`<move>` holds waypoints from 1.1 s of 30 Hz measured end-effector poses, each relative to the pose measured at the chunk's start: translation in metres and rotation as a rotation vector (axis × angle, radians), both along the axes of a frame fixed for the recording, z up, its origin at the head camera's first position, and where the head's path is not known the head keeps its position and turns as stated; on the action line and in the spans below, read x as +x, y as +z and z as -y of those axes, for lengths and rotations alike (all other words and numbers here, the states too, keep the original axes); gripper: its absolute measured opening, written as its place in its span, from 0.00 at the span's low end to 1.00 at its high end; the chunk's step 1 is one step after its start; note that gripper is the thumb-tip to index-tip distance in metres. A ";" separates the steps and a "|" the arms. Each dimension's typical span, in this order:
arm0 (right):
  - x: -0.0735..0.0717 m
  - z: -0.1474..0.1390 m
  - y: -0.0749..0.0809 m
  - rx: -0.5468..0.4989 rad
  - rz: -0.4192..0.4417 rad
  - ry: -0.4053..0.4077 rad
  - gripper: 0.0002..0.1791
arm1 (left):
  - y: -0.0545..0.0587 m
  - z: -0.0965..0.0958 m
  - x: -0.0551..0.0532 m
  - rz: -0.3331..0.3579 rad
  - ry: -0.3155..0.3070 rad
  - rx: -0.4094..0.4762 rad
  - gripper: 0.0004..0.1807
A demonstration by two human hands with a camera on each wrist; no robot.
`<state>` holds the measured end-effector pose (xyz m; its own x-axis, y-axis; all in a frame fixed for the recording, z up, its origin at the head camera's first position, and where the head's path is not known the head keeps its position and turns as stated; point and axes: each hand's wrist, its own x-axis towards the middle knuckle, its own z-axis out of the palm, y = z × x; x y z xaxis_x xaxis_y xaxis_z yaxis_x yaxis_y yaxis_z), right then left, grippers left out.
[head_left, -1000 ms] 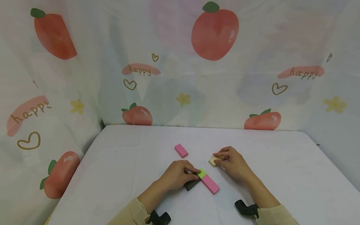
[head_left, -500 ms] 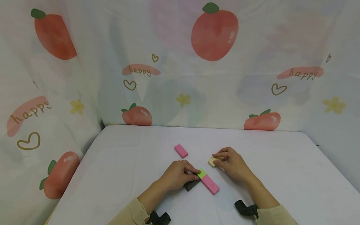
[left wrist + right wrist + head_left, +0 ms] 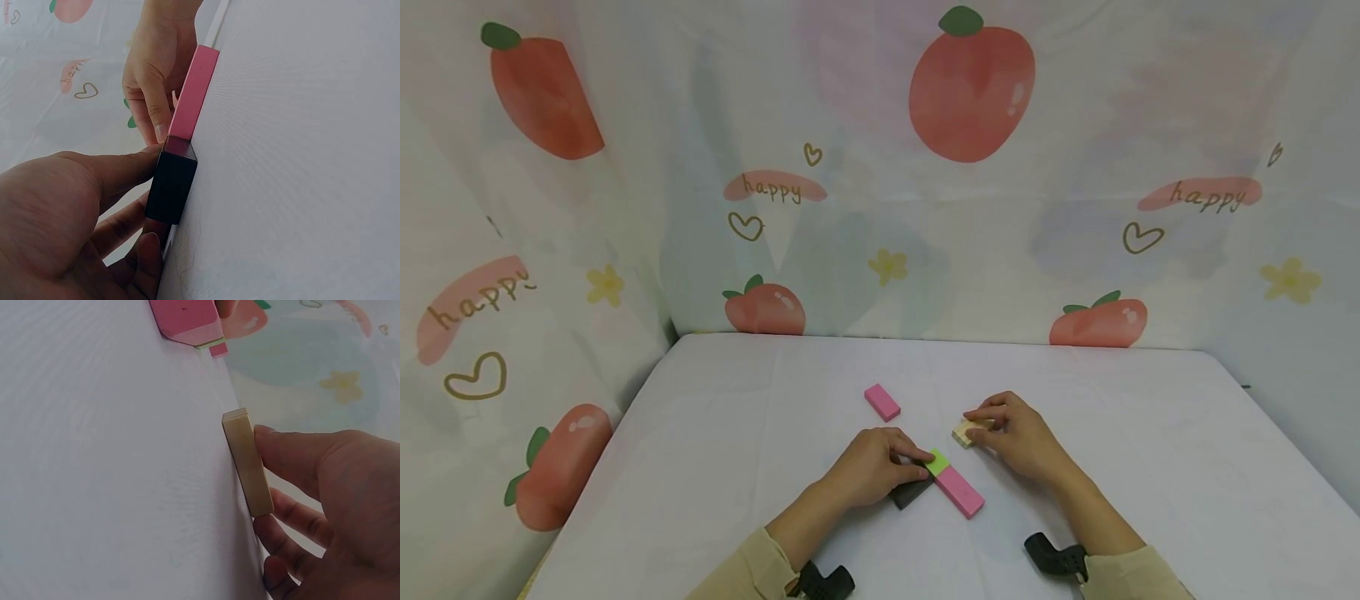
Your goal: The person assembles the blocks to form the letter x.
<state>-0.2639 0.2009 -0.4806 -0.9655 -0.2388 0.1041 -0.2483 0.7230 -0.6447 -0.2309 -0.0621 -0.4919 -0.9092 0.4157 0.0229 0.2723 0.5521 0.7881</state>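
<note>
In the head view my left hand (image 3: 876, 467) is at the centre of the table, its thumb and index finger holding a dark block (image 3: 912, 493). The index fingertip also reaches a small lime-green block (image 3: 936, 461), which lines up with a long pink block (image 3: 959, 492). The left wrist view shows the dark block (image 3: 170, 187) end-on, with the pink block (image 3: 195, 94) beyond. To the right, my right hand (image 3: 1017, 433) pinches a pale wooden block (image 3: 972, 432) between thumb and fingers. That block (image 3: 248, 464) has fine lines across its end; my fingers partly cover it.
Another pink block (image 3: 882, 402) lies farther back, behind my left hand. A white cloth covers the table (image 3: 700, 467). A fruit-printed curtain (image 3: 850, 208) stands along the back and left side. Black wrist devices (image 3: 1056, 554) sit at both cuffs.
My right hand has shifted very slightly left with the pale wooden block. The left hand and the blocks beside it look the same.
</note>
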 end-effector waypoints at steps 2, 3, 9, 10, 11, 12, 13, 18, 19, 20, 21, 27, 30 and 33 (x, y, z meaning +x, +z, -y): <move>0.000 0.000 0.000 0.000 -0.004 0.005 0.16 | 0.000 0.000 0.000 -0.001 -0.002 0.001 0.09; 0.000 0.000 -0.001 0.000 -0.006 0.006 0.16 | -0.001 0.000 -0.001 0.000 -0.001 0.001 0.09; -0.001 -0.001 -0.002 0.006 -0.017 0.014 0.16 | -0.001 0.000 -0.001 0.002 0.000 0.002 0.10; -0.001 -0.001 -0.002 0.008 -0.018 0.018 0.16 | -0.001 0.000 -0.001 0.001 -0.001 0.002 0.10; -0.001 -0.002 -0.002 0.010 -0.019 0.020 0.16 | -0.001 0.000 -0.001 0.000 -0.002 0.001 0.10; -0.002 -0.002 -0.003 0.012 -0.020 0.022 0.16 | -0.001 0.000 -0.001 0.000 -0.002 0.000 0.10; -0.002 -0.001 -0.003 0.012 -0.021 0.023 0.16 | -0.001 0.000 -0.001 0.000 -0.003 0.000 0.10; -0.002 -0.001 -0.004 0.004 -0.034 0.038 0.16 | -0.001 0.000 -0.001 0.008 -0.003 0.001 0.10; -0.002 -0.001 -0.004 0.002 -0.035 0.039 0.15 | -0.001 0.000 -0.001 0.009 -0.003 0.001 0.10; -0.002 -0.001 -0.004 0.002 -0.035 0.041 0.15 | -0.001 0.000 -0.001 0.009 -0.003 -0.001 0.10; -0.002 -0.002 -0.004 0.002 -0.034 0.045 0.16 | -0.001 0.000 -0.001 0.009 -0.004 -0.003 0.10; -0.003 -0.003 -0.005 0.010 -0.028 0.045 0.16 | -0.002 0.000 -0.001 0.004 -0.006 -0.006 0.10; -0.003 -0.003 -0.006 0.009 -0.028 0.047 0.16 | -0.003 0.000 -0.002 0.002 -0.007 -0.006 0.10; -0.003 -0.003 -0.005 0.006 -0.027 0.048 0.16 | -0.003 0.001 -0.002 -0.001 -0.008 -0.007 0.10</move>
<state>-0.2670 0.2040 -0.4860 -0.9499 -0.2851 0.1282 -0.2997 0.7138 -0.6330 -0.2332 -0.0627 -0.4949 -0.9057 0.4234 0.0209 0.2777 0.5552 0.7840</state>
